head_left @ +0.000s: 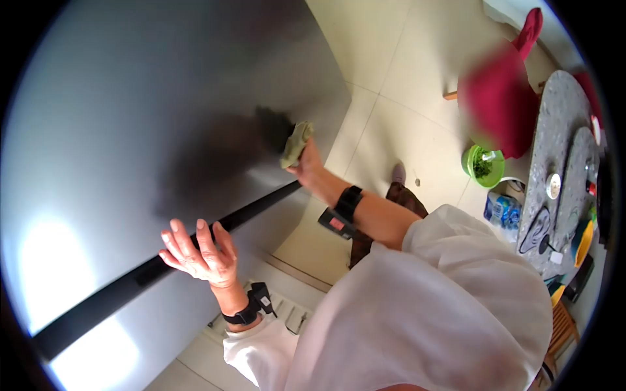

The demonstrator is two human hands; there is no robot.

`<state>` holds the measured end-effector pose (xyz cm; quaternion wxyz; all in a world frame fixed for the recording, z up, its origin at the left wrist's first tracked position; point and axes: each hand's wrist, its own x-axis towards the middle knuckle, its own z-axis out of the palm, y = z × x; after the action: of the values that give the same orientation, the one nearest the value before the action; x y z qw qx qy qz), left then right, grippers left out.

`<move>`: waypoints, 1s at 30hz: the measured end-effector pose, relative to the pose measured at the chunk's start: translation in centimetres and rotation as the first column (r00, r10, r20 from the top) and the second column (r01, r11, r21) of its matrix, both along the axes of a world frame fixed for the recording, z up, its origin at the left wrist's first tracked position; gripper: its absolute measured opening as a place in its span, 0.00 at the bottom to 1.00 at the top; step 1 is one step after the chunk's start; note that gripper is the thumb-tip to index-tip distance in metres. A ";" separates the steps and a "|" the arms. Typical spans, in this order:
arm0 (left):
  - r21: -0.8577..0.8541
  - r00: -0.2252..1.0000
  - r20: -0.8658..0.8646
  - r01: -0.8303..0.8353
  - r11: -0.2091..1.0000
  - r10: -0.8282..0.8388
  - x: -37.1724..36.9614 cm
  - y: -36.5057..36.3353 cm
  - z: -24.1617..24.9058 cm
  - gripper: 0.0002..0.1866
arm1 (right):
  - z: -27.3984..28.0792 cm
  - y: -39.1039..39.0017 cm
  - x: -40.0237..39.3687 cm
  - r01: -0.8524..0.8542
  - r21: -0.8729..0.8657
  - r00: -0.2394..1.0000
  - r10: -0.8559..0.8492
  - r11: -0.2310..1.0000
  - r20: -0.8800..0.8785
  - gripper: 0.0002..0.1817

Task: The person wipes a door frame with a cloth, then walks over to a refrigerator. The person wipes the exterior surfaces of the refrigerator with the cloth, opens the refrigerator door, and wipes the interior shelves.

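A large grey metal surface, like a fridge door, fills the left half of the view, with a dark strip running across it. My right hand is closed on an olive-green cloth, held up against the grey surface near its edge; a dark reflection shows beside it. My left hand is open, fingers spread over the dark strip and palm turned partly up. Black straps with small boxes sit on both wrists, the right wristband and the left wristband.
Pale floor tiles lie beyond the grey surface. At right stand a red-covered chair, a light green bucket with leafy greens, a blue-labelled pack of bottles, and a grey speckled table carrying small items.
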<state>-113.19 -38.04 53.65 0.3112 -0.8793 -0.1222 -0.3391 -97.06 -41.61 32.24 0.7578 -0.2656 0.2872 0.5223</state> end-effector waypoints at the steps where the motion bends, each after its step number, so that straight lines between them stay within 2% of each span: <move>1: 0.079 1.000 -0.005 0.015 0.997 -0.015 0.6 1.2 -0.1 0.18 | 1.2 0.4 -0.6 0.008 -0.013 1.000 -0.008 1.000 -0.011 0.25; 2: 0.125 1.000 -0.025 0.015 0.992 -0.012 1.8 2.4 -0.1 0.19 | 1.6 1.1 -0.4 0.021 -0.007 0.999 -0.021 1.000 -0.032 0.25; 5: 0.266 0.986 -0.090 -0.110 0.958 0.138 1.4 3.9 -0.7 0.16 | 1.6 2.4 -1.8 0.142 0.032 0.979 -0.146 0.989 0.144 0.34; 6: 0.298 0.986 -0.115 -0.083 0.951 0.122 0.7 4.4 -1.1 0.15 | 1.2 3.4 -1.4 0.102 -0.126 0.945 -0.057 0.987 0.322 0.34; 7: 0.295 0.986 -0.141 -0.044 0.954 0.089 0.8 4.9 -1.1 0.15 | 0.9 4.8 -0.4 0.092 -0.288 0.879 0.058 0.953 0.472 0.33; 9: 0.338 0.985 -0.146 -0.035 0.941 0.089 0.9 5.3 -1.3 0.15 | -1.0 6.8 4.0 0.291 -0.395 0.681 0.101 0.871 0.725 0.31; 10: 0.352 0.984 -0.146 -0.041 0.935 0.098 1.0 5.2 -1.3 0.15 | -2.2 7.4 7.5 0.394 -0.408 0.548 0.146 0.823 0.823 0.31; 12: 0.379 0.969 -0.175 -0.097 0.920 0.174 1.5 4.8 -1.2 0.13 | -3.3 7.2 14.9 0.527 -0.286 0.331 0.117 0.800 0.936 0.29; 14: 0.393 0.956 -0.210 -0.110 0.913 0.206 1.7 4.7 -1.1 0.13 | -6.7 7.8 20.0 0.554 -0.303 0.335 0.126 0.776 0.934 0.27; 15: 0.393 0.959 -0.201 -0.108 0.913 0.200 1.7 4.8 -1.1 0.13 | -7.3 7.2 19.7 0.542 -0.321 0.354 0.134 0.777 0.925 0.27; 16: 0.396 0.964 -0.184 -0.108 0.912 0.194 1.7 4.8 -1.2 0.12 | -8.0 6.9 19.6 0.439 -0.372 0.576 0.062 0.818 0.815 0.27; 17: 0.396 0.962 -0.191 -0.104 0.912 0.192 1.7 4.9 -1.2 0.12 | -12.0 8.2 18.5 0.385 -0.537 0.399 0.389 0.750 0.830 0.27; 18: 0.397 0.960 -0.187 -0.122 0.910 0.210 1.7 4.9 -1.1 0.12 | -16.3 9.5 17.4 0.415 -0.662 0.182 0.657 0.623 0.732 0.27; 19: 0.395 0.958 -0.180 -0.136 0.909 0.221 1.5 5.0 -1.2 0.12 | -13.7 8.2 13.9 0.321 -0.571 0.387 0.445 0.756 0.807 0.28; 20: 0.376 0.959 -0.180 -0.139 0.916 0.219 1.3 5.0 -1.2 0.13 | -10.9 6.7 10.3 0.295 -0.445 0.593 0.203 0.846 0.779 0.29; 21: 0.373 0.962 -0.180 -0.126 0.919 0.205 1.2 4.9 -1.2 0.13 | -7.5 5.2 6.1 0.248 -0.460 0.556 0.264 0.853 0.788 0.31; 24: 0.387 0.959 -0.201 -0.111 0.915 0.202 1.3 4.7 -1.0 0.13 | -1.1 3.4 -4.1 0.151 -0.403 0.530 0.270 0.903 0.804 0.34; 26: 0.391 0.951 -0.224 -0.114 0.913 0.215 1.4 4.5 -0.9 0.13 | 1.6 3.6 -4.1 0.136 -0.400 0.534 0.273 0.907 0.801 0.34; 28: 0.406 0.946 -0.228 -0.121 0.906 0.229 1.4 4.6 -1.0 0.14 | 1.5 4.4 -1.5 0.411 -0.229 0.297 0.108 0.883 0.949 0.33; 30: 0.432 0.937 -0.230 -0.144 0.890 0.264 1.1 4.6 -0.9 0.15 | -1.9 5.4 4.2 0.509 -0.211 0.158 0.150 0.835 0.976 0.32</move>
<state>-112.07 -33.43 52.72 0.5364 -0.8160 -0.0955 -0.1930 -92.83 -36.19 30.34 0.7219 -0.6826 -0.1083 0.0354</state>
